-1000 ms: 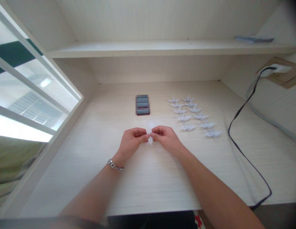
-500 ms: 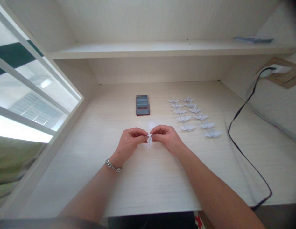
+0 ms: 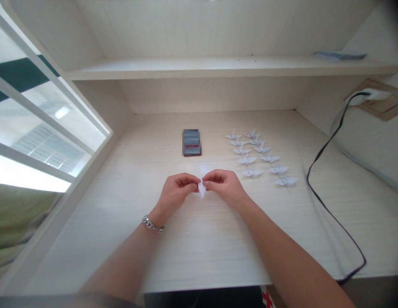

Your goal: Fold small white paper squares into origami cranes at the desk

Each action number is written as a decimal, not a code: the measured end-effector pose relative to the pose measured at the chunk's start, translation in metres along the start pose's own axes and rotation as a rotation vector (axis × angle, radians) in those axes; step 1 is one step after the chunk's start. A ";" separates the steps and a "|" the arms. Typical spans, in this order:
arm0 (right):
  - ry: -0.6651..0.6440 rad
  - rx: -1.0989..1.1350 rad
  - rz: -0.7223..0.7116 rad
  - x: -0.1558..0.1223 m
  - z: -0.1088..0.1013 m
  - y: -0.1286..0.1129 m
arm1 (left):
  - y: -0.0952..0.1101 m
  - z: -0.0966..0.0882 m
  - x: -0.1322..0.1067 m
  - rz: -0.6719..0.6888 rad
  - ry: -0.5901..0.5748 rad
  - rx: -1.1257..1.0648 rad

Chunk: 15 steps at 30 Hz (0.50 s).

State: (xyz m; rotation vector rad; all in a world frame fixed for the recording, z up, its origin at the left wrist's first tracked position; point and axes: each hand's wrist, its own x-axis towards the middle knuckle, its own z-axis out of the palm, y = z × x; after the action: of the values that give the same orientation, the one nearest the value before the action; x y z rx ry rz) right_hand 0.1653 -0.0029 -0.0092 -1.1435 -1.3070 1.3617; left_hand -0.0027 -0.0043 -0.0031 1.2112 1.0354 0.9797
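Between my two hands is a small piece of folded white paper (image 3: 202,189), its lower end tapering to a point toward me. My left hand (image 3: 180,186) pinches its left edge between thumb and fingers. On the opposite edge, my right hand (image 3: 222,183) grips it the same way. The fingertips almost meet and cover the paper's upper part and sides. Several white paper cranes (image 3: 247,160) stand in two slanting rows to the right, beyond my right hand.
A dark pixelated rectangular object (image 3: 191,143) lies behind my hands. A black cable (image 3: 310,179) runs from the wall socket (image 3: 378,98) down the desk's right side. Above the desk's back is a shelf (image 3: 192,66) bearing a flat bluish item (image 3: 340,55). A barred window (image 3: 51,115) is at left.
The folded paper has turned between my fingers: a broader, smooth pointed face shows where narrow, split points hung before. Both hands keep nearly the same place.
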 end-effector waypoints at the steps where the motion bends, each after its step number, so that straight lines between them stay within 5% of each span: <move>1: 0.007 -0.029 -0.022 0.000 0.000 0.000 | 0.000 0.000 0.000 0.005 -0.004 -0.008; 15: 0.007 -0.140 -0.158 -0.005 0.004 -0.002 | -0.004 0.000 0.000 0.072 0.116 0.062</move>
State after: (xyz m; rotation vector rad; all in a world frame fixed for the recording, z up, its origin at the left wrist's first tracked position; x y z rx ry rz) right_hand 0.1618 -0.0089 -0.0067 -1.1116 -1.4744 1.1647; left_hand -0.0027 -0.0044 -0.0066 1.2621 1.1272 1.0915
